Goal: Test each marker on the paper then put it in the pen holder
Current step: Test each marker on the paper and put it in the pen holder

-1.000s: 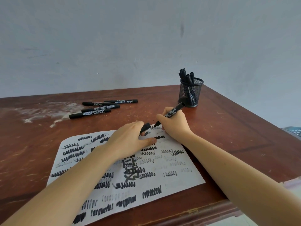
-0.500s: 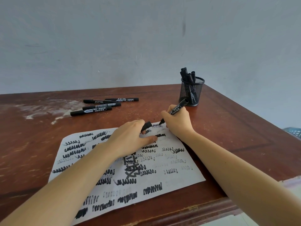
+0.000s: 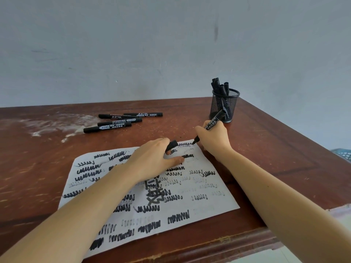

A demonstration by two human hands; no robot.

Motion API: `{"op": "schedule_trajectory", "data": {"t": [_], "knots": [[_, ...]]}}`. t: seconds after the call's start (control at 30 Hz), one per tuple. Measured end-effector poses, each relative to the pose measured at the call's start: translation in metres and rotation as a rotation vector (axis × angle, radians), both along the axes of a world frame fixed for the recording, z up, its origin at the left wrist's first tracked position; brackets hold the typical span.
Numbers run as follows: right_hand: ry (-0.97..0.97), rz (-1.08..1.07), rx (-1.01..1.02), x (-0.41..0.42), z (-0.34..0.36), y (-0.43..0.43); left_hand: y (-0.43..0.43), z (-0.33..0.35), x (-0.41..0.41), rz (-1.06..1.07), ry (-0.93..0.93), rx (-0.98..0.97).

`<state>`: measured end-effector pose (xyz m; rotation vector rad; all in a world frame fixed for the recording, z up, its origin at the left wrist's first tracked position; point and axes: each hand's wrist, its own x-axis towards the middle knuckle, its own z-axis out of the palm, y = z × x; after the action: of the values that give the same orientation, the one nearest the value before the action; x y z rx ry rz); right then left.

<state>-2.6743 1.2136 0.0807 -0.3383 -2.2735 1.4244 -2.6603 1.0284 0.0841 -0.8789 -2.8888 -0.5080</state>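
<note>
A white paper (image 3: 212,202) covered in black scribbles lies on the wooden table (image 3: 275,149). My right hand (image 3: 214,139) grips an uncapped black marker (image 3: 213,123) with its tip on the paper's far right corner. My left hand (image 3: 152,158) presses flat on the paper and pinches the marker's black cap (image 3: 172,144) between its fingers. Several capped black markers (image 3: 114,123) lie on the table beyond the paper. A black mesh pen holder (image 3: 224,106) with several markers in it stands at the far right.
The table's right edge and near edge fall away close to the paper. A grey wall rises behind the table. White scuffed patches (image 3: 47,126) mark the wood at the left. A dark basket corner (image 3: 343,153) shows at the right, below table level.
My right hand has shifted the marker tip a little to the right along the paper's top edge. My left hand stays put on the paper with the cap.
</note>
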Motion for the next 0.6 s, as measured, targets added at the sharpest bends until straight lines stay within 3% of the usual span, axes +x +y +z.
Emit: {"op": "schedule_trajectory", "data": {"t": [0.23,0.47,0.6], "knots": [[0.070,-0.035,0.011,0.005,0.007,0.003,-0.002,0.000,0.002,-0.006,0.005,-0.010],[0.186,0.140,-0.264,0.019,0.021,0.012,-0.001,0.001,0.007,0.005,-0.099,0.160],[0.137,0.230,-0.449,0.022,0.028,0.008,0.000,0.002,0.007,0.015,-0.093,0.131]]}}
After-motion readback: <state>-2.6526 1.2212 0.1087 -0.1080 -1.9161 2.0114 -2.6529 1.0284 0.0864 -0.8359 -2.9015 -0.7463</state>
